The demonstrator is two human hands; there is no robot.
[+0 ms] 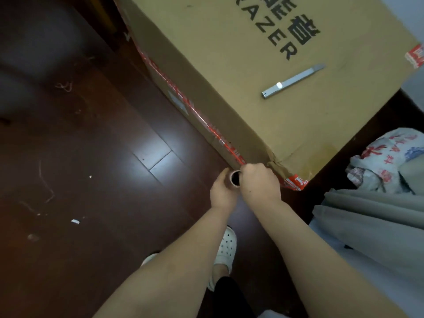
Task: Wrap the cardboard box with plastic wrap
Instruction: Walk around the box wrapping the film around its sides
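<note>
A large brown cardboard box with black print and red tape along its edges fills the upper right. At its near corner I hold a plastic wrap roll upright; only the cardboard core's open end shows between my hands. My left hand grips the roll from the left. From the right, my right hand curls round it, hard against the box's crumpled corner. A stretch of shiny wrap lies along the box's left side face.
A metal utility knife lies on the box top. Dark wooden floor with scraps and threads lies to the left. A printed bag and grey fabric crowd the right. My white shoe stands below my arms.
</note>
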